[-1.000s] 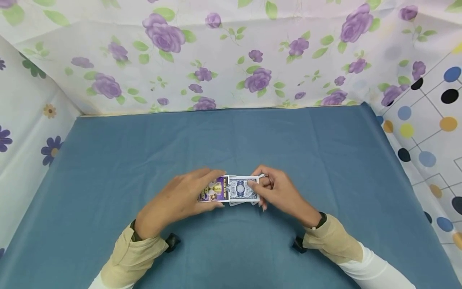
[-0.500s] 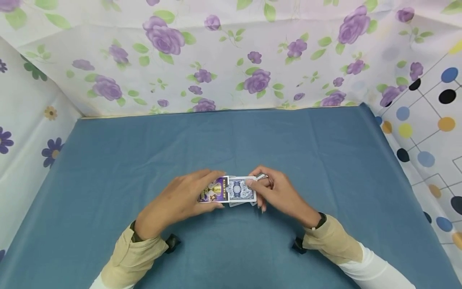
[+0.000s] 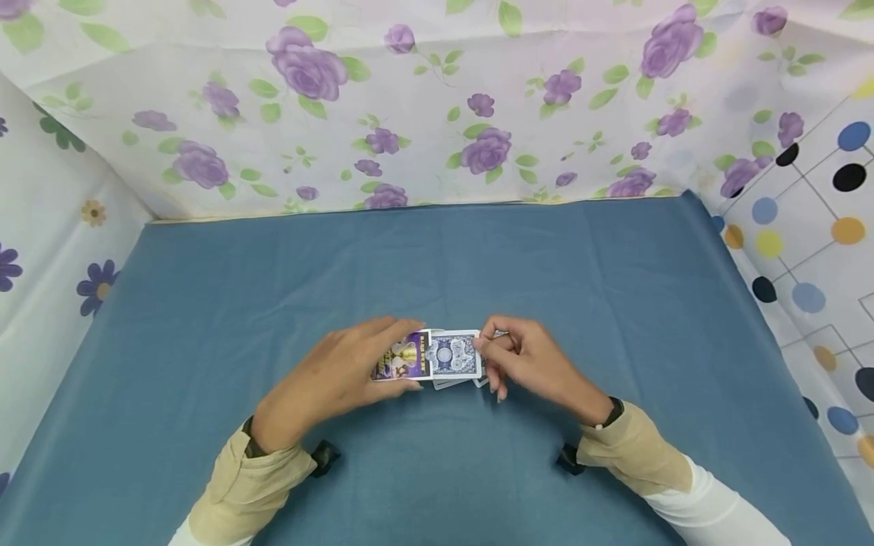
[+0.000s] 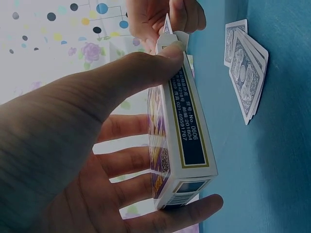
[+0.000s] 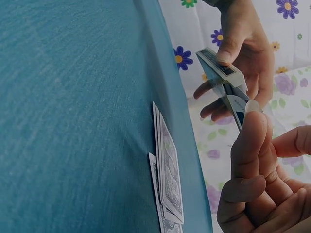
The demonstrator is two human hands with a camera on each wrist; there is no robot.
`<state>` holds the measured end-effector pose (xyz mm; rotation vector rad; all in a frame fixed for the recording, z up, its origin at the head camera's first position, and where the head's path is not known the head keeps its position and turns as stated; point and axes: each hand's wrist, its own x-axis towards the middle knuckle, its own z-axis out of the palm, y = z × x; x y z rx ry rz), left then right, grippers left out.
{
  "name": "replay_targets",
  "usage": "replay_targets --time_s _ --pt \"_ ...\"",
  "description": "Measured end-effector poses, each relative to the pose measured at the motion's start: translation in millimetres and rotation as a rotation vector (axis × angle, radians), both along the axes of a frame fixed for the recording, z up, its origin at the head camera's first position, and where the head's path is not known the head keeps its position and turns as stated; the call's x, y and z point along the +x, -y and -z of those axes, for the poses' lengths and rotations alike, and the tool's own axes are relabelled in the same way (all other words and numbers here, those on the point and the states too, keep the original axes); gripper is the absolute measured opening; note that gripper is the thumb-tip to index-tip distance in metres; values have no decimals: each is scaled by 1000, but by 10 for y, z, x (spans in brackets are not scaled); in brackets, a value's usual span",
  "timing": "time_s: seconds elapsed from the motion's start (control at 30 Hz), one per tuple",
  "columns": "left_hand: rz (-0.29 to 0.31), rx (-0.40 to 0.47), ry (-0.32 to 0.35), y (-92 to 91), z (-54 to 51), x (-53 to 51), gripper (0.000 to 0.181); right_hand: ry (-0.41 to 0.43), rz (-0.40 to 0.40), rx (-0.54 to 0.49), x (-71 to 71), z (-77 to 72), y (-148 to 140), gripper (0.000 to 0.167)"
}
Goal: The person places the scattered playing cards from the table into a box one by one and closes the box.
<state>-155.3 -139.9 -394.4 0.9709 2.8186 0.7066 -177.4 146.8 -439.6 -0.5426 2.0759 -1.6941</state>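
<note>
Two hands on one playing-card box

The left hand (image 3: 334,370) grips the purple-fronted playing-card box (image 3: 407,358) between its thumb on the near narrow side and fingers on the far side, holding it above the blue tablecloth (image 3: 437,265). From the open end juts a blue-backed playing card (image 3: 452,355), its outer end pinched between the thumb and bent fingers of the right hand (image 3: 532,360). Below, loose playing cards (image 4: 247,73) lie overlapping on the cloth, backs up. A purple-rose sheet (image 3: 423,98) hangs beyond the table.

Blue cloth-covered table (image 3: 437,265), purple-rose backdrop (image 3: 437,98), daisy-print left drape (image 3: 41,197), dotted right drape (image 3: 812,265)
</note>
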Motion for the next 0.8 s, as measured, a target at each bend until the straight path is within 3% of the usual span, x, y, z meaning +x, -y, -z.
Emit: replay_targets --time_s 0.37,0.8 --pt "42 16 -68 -31 40 15 69 -27 -46 -61 18 16 41 22" --pt "58 7 -68 -78 53 35 69 -73 -63 -22 51 73 77 25"
